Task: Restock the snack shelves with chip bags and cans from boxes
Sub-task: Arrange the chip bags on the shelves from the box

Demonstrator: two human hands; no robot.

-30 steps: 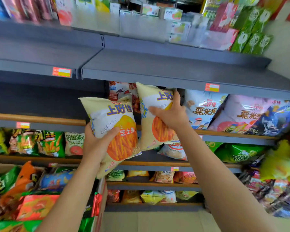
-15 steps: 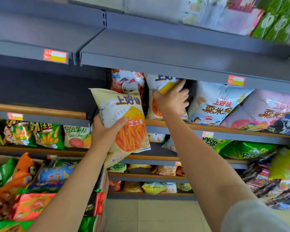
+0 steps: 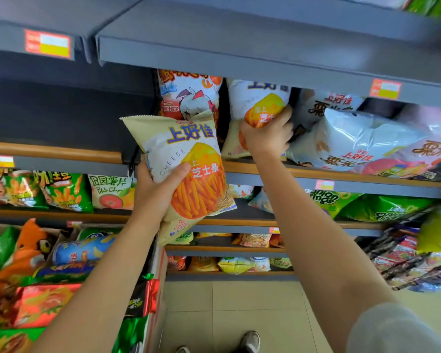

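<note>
My left hand point(image 3: 156, 192) grips a cream cheese-stick chip bag point(image 3: 189, 171) by its left side, holding it upright in front of the shelf's wooden rail point(image 3: 316, 174). My right hand point(image 3: 267, 133) is closed on a second, matching cheese-stick bag point(image 3: 255, 108) that stands inside the shelf, between a white cartoon-print bag point(image 3: 189, 95) on its left and pale corn-snack bags point(image 3: 354, 141) on its right. The second bag's lower part is hidden behind my hand.
A grey shelf point(image 3: 239, 54) overhangs close above the bags. The shelf bay at left point(image 3: 61, 110) is dark. Lower shelves hold green snack bags point(image 3: 61, 192). A box point(image 3: 158, 276) at lower left is heaped with chip bags and a blue can point(image 3: 82, 248). Tiled floor lies below.
My right hand pushed its bag from in front of the shelf into the shelf slot. My left hand raised its bag slightly toward the rail. The view tilted downward.
</note>
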